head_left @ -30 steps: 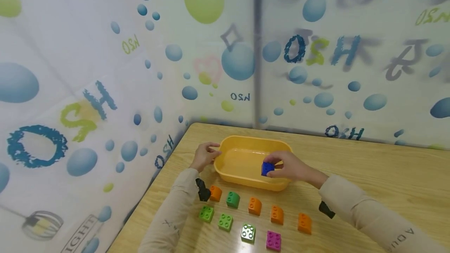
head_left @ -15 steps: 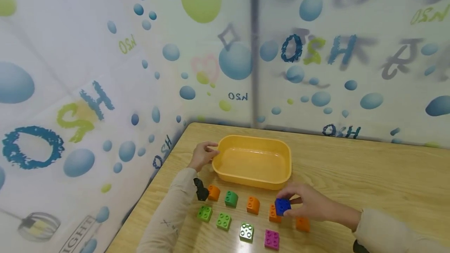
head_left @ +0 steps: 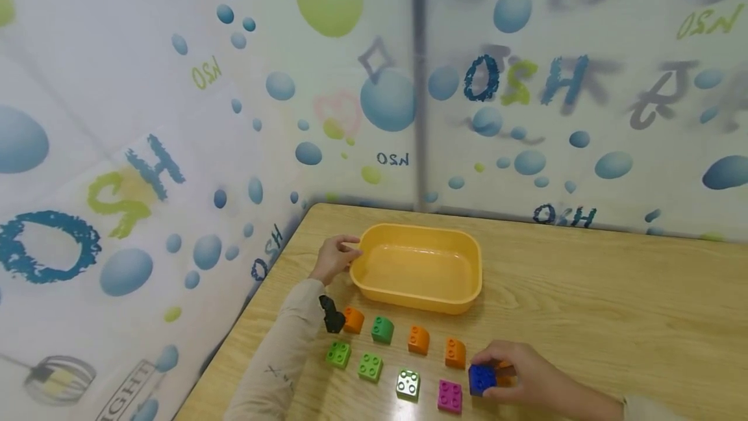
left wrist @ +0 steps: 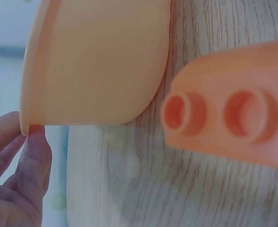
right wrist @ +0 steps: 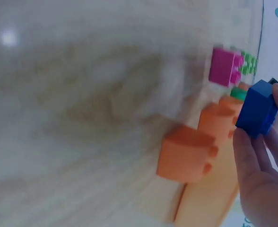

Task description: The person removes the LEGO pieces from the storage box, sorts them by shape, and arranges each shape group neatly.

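My left hand (head_left: 334,258) pinches the left rim of a yellow plastic tub (head_left: 417,271), with thumb and fingers on either side of the edge in the left wrist view. A blue toy building brick (head_left: 482,381) is in the fingertips of my right hand (head_left: 528,369), at the right end of the brick rows. In the right wrist view the blue brick (right wrist: 257,109) appears raised off the table, its studs facing away. Behind it in the head view, an orange curved brick (head_left: 505,372) is partly hidden by my fingers. A magenta brick (head_left: 449,395) lies just left of the blue one.
Two rows of bricks lie in front of the tub. The far row has more orange bricks (head_left: 417,339) and a dark green brick (head_left: 382,329). The near row has light green bricks (head_left: 370,366) and a shiny, pale-looking one (head_left: 408,384). A patterned wall (head_left: 374,167) borders the wooden table (head_left: 584,291).
My right hand has carried the blue brick from over the tub toward me and to the right, past the orange bricks. My left hand stays on the tub's rim.
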Demonstrator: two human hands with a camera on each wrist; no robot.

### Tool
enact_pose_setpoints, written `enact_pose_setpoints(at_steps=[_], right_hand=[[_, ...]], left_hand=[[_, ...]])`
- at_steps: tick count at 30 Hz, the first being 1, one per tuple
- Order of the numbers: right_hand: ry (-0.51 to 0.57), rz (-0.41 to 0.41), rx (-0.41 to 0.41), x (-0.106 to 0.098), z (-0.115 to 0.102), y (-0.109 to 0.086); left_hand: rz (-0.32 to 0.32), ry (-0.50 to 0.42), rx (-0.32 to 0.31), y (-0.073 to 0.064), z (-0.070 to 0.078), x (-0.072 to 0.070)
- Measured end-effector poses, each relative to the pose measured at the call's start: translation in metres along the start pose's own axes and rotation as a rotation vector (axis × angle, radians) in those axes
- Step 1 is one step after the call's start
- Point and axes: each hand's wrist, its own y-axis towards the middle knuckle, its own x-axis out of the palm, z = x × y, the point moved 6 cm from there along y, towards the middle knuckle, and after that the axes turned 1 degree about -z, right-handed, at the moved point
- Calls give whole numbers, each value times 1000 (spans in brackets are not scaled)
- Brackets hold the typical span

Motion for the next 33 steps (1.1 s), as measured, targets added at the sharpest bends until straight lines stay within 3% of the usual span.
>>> enact_pose_setpoints(at_steps=[5, 12, 19, 33], right_hand=[[70, -45, 48, 12, 8, -5], [-28, -19, 46, 18, 17, -11], [-2, -31, 124, 22, 26, -13], [-7, -36, 184, 27, 33, -16]], left_hand=[[-1, -7, -7, 1, -2, -1], [-4, -15, -1, 1, -2, 0], [2, -8, 8, -1, 0, 0], [-7, -12, 15, -2, 3, 0]])
